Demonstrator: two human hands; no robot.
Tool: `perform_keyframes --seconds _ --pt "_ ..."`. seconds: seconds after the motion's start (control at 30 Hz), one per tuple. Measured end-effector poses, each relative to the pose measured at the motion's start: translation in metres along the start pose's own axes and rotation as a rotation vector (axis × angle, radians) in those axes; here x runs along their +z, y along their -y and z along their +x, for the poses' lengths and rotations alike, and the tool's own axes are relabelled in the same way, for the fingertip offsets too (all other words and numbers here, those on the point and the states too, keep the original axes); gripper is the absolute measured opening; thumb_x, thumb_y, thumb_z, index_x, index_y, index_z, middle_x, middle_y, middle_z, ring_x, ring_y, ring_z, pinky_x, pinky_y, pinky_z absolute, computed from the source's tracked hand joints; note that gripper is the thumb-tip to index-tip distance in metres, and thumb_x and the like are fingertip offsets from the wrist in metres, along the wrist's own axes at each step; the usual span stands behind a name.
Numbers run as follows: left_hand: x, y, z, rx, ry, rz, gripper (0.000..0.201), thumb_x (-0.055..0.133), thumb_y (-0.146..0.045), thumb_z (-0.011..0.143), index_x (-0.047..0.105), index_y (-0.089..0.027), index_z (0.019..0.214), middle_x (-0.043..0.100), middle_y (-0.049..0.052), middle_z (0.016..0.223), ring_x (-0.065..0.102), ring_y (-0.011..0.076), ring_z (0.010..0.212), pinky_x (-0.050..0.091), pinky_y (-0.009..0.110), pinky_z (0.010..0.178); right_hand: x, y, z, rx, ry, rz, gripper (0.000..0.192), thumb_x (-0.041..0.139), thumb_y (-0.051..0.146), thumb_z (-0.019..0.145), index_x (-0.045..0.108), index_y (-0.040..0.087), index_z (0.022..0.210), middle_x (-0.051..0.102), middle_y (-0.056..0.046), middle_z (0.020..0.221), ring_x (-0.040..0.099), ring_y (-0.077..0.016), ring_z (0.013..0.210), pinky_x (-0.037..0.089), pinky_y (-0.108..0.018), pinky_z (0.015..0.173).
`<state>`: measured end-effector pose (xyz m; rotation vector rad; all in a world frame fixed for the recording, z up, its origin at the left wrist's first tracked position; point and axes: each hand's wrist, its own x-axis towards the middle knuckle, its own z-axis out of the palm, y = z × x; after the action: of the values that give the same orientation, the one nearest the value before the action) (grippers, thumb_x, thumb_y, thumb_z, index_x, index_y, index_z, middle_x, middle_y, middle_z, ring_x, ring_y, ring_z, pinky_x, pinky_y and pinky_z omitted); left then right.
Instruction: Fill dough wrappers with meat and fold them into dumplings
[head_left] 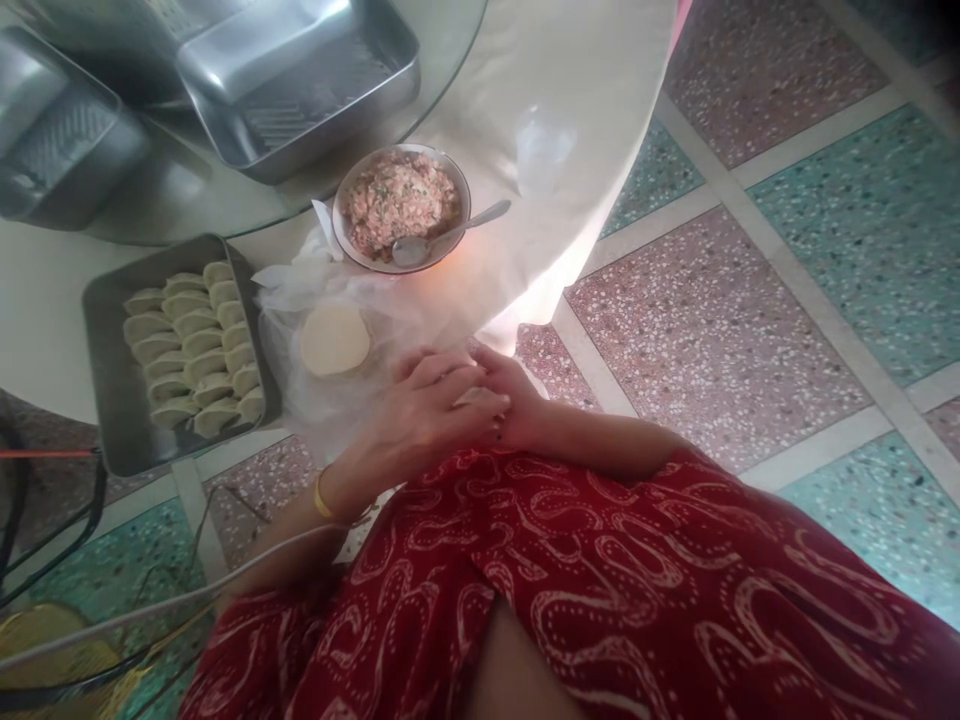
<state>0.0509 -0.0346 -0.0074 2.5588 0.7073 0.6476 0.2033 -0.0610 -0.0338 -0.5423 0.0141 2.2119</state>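
My left hand (420, 405) and my right hand (521, 400) are together in front of my body, fingers closed around a dumpling (472, 397). Only a small pale part of its dough shows between the fingers. Just left of my hands, a stack of round dumpling wrappers (335, 340) lies on a clear plastic bag (289, 385). Behind them stands a bowl (466, 215) of minced filling (401, 195), with a metal spoon (487, 213) resting in it. Several folded dumplings (201, 345) sit in rows in a metal tray (105, 350) on the left.
Two deep metal pans, one larger (300, 85) and one at the far left (67, 140), stand on a glass turntable (442, 100). A clear plastic cup (541, 155) is near the tablecloth's (600, 60) right edge. Cables (150, 610) cross at lower left.
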Motion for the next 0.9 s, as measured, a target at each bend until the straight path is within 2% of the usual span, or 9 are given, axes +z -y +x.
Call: perform_keyframes --seconds 0.1,0.2,0.27,0.4,0.6,0.73,0.83,0.9 --pt "-0.007 -0.001 -0.007 0.109 -0.111 0.173 0.033 0.073 -0.038 0.087 0.064 -0.026 0.116 0.073 0.003 0.104 0.062 0.0233 0.095 0.045 0.041 0.083 0.009 0.005 -0.007 -0.021 0.033 0.098 0.051 0.020 0.049 0.101 0.059 0.024 0.120 0.073 -0.003 0.097 0.063 -0.0136 0.071 0.055 -0.026 0.059" --pt "-0.011 -0.006 -0.016 0.023 -0.243 0.268 0.024 0.072 -0.033 0.087 0.063 -0.023 0.107 0.071 0.003 0.095 0.062 0.0212 0.090 0.044 0.039 0.079 0.016 0.007 -0.010 -0.142 0.019 0.101 0.053 0.021 0.055 0.100 0.057 0.027 0.127 0.073 -0.005 0.112 0.067 -0.0170 0.100 0.057 -0.035 0.085" --pt "-0.009 -0.009 -0.021 -0.031 -0.247 0.269 0.016 0.071 -0.032 0.088 0.064 -0.023 0.099 0.070 0.002 0.091 0.061 0.0190 0.085 0.044 0.037 0.077 0.019 0.007 -0.009 -0.191 -0.008 0.073 0.054 0.021 0.055 0.100 0.055 0.027 0.132 0.073 -0.005 0.116 0.066 -0.0181 0.109 0.055 -0.039 0.095" --pt "-0.001 -0.011 -0.023 -0.102 -0.253 0.273 0.008 0.068 -0.030 0.090 0.066 -0.023 0.088 0.069 0.001 0.088 0.059 0.0172 0.081 0.043 0.036 0.077 0.022 0.004 -0.005 -0.217 -0.054 -0.002 0.057 0.020 0.056 0.099 0.053 0.029 0.136 0.072 -0.006 0.121 0.066 -0.0198 0.110 0.053 -0.045 0.099" --pt "0.002 -0.015 -0.031 -0.177 -0.261 0.260 0.014 0.063 -0.029 0.093 0.067 -0.020 0.082 0.070 0.002 0.087 0.057 0.0175 0.083 0.041 0.037 0.080 0.023 -0.001 -0.005 -0.241 -0.060 -0.143 0.052 0.032 0.062 0.094 0.056 0.035 0.132 0.068 -0.003 0.129 0.061 -0.0211 0.121 0.052 -0.047 0.100" --pt "-0.008 -0.020 -0.039 -0.225 -0.303 0.282 0.024 0.060 -0.040 0.095 0.065 -0.018 0.106 0.072 0.006 0.100 0.063 0.0192 0.094 0.048 0.037 0.084 0.025 -0.005 0.003 -0.184 -0.061 -0.275 0.047 0.039 0.063 0.091 0.059 0.040 0.127 0.063 0.000 0.138 0.058 -0.0217 0.126 0.052 -0.048 0.100" --pt "-0.017 -0.022 -0.046 -0.160 -0.281 0.310 0.025 0.048 -0.027 0.101 0.058 -0.018 0.122 0.070 0.009 0.113 0.065 0.0168 0.103 0.054 0.032 0.087 0.030 -0.014 0.014 -0.078 -0.034 -0.398 0.047 0.043 0.063 0.089 0.059 0.041 0.127 0.063 -0.001 0.140 0.059 -0.0219 0.125 0.050 -0.049 0.103" --pt "-0.024 -0.021 -0.054 -0.153 -0.251 0.319 0.025 0.045 -0.019 0.101 0.057 -0.017 0.123 0.070 0.010 0.117 0.067 0.0156 0.103 0.056 0.030 0.087 0.035 -0.022 0.021 -0.085 0.009 -0.538 0.048 0.053 0.058 0.086 0.058 0.039 0.130 0.063 -0.001 0.140 0.060 -0.0222 0.125 0.045 -0.050 0.109"
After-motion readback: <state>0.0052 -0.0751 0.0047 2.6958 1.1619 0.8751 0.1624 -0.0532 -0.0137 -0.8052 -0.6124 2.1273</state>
